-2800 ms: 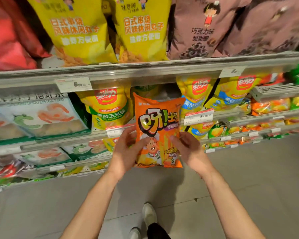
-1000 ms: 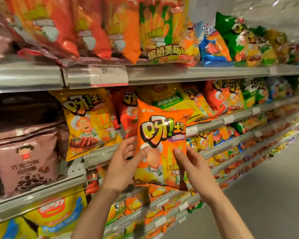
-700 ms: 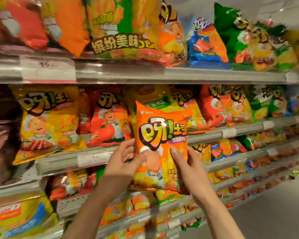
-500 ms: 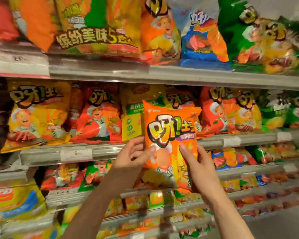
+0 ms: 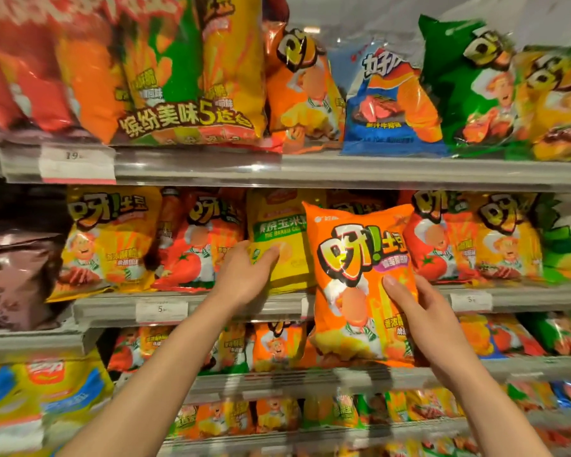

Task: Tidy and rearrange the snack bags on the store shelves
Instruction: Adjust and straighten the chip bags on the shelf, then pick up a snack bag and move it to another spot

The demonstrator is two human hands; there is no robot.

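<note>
My right hand point(image 5: 419, 318) holds an orange snack bag point(image 5: 353, 258) upright in front of the middle shelf point(image 5: 211, 308), thumb across its front and fingers behind its lower right edge. My left hand point(image 5: 244, 275) has left that bag and rests on the lower left of a yellow baked-corn bag point(image 5: 277, 229) standing on the middle shelf, thumb on its front; the fingers reach round its left side. The orange bag overlaps the yellow bag's right edge.
On the middle shelf stand a yellow bag point(image 5: 106, 239) and red tomato bags point(image 5: 195, 239) to the left, more red and yellow bags point(image 5: 468, 239) to the right. The top shelf point(image 5: 343, 169) carries large multipacks and orange, blue and green bags. Lower shelves hold small bags.
My left hand let go of the orange bag and moved left onto the yellow corn bag. The right hand alone keeps the orange bag. The view closed in on the middle shelf.
</note>
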